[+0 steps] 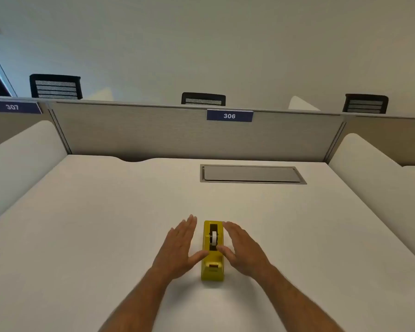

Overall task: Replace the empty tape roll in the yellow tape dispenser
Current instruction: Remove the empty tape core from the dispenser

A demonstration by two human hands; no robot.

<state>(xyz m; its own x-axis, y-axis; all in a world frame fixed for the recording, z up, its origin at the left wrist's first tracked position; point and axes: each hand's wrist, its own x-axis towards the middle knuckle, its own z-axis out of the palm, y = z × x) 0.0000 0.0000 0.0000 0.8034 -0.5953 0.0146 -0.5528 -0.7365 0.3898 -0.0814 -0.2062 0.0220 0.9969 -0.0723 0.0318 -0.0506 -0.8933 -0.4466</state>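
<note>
Yellow tape dispenser (212, 251), lower centre of frame, standing upright, lengthwise away from viewer, white tape roll (213, 237) seated on edge in its dark well

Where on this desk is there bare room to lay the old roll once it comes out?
Bare desk lies left of the left hand, right of the right hand, and between the yellow dispenser and the grey hatch. It is crowded only around the dispenser, flanked by both open hands.
</note>
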